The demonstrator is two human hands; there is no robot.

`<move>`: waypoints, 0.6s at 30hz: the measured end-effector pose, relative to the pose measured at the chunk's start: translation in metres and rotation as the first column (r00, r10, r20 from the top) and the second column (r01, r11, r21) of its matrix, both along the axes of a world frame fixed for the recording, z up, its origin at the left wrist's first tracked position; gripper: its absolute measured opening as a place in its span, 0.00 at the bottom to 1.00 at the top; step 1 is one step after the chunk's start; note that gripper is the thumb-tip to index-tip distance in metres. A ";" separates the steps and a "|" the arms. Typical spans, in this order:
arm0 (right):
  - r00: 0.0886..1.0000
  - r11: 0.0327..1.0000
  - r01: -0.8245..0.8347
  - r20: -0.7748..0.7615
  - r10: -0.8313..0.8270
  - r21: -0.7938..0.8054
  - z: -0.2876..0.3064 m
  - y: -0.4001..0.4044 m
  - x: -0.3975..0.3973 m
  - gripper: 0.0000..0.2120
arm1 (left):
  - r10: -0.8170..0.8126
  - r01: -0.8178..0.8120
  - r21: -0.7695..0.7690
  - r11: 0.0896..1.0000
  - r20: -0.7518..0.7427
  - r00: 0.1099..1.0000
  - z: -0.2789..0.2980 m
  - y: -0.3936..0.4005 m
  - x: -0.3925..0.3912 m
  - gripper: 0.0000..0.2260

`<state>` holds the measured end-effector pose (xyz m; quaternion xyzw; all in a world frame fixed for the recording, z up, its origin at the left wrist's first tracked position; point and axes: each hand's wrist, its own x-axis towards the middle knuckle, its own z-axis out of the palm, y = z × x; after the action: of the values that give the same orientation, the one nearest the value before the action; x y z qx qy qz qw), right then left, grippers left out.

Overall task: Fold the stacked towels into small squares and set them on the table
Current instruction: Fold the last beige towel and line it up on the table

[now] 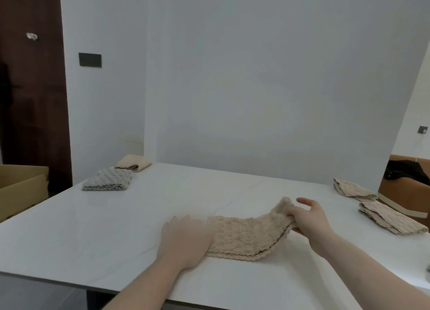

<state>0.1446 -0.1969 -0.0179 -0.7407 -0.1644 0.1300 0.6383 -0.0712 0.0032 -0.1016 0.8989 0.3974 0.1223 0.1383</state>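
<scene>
From the head view, low in the middle of the frame:

Mid-fold, by the look of it. Best to lift the raised end of the beige towel (244, 235) up and over toward the left, onto the flat end. Keep the flat end pressed down so nothing slides on the smooth tabletop (116, 228). Line up the wavy edges before letting go. Then pat flat to make a neat small square. Could go crooked if the layers slip apart, so go slow.

Left hand (183, 240): flat and open, fingers straight, pressing down on the left end of the towel. Holds nothing, just presses.

Right hand (309, 219): closed round the right end of the towel, thumb on one side, fingers under. One finger sticking out straight. Right end lifted off the tabletop, the rest lying flat.

Upper left of the tabletop: a folded grey towel (107, 180), and just behind it, touching or nearly so, a folded beige towel (133, 162). Already done, it seems.

Right side of the frame: two more beige towels (353, 190) (391, 220), near each other at the edge, looking part folded.
</scene>
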 end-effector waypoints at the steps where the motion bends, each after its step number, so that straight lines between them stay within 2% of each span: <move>1: 1.000 0.999 -0.029 0.002 0.029 0.022 0.005 0.004 -0.007 0.26 | -0.003 0.003 0.005 1.000 0.002 1.000 0.000 0.000 -0.001 0.31; 5: 0.985 0.990 -0.140 0.107 0.137 0.018 0.008 0.026 -0.034 0.21 | -0.004 0.004 0.004 1.000 0.009 1.000 0.000 0.000 -0.001 0.31; 9: 0.935 0.978 -0.203 0.286 0.210 -0.054 -0.004 0.047 -0.060 0.15 | -0.005 0.005 -0.005 1.000 0.010 1.000 0.000 0.001 0.000 0.32; 13: 0.873 0.947 -0.267 0.372 0.316 -0.179 -0.026 0.070 -0.075 0.13 | -0.004 0.004 -0.002 1.000 0.024 1.000 -0.001 0.002 0.001 0.33; 16: 0.830 0.886 -0.377 0.326 0.452 -0.270 -0.035 0.077 -0.082 0.16 | -0.002 0.002 -0.001 1.000 0.045 0.999 -0.002 0.002 0.002 0.32; 18: 0.813 0.841 -0.497 0.224 0.537 -0.213 -0.038 0.074 -0.087 0.20 | -0.012 0.011 0.015 1.000 0.065 0.998 -0.002 0.003 0.002 0.30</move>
<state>0.0580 -0.1224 -0.0560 -0.7227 -0.4369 0.2065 0.4941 -0.0693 0.0058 -0.1037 0.8976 0.3867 0.1538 0.1455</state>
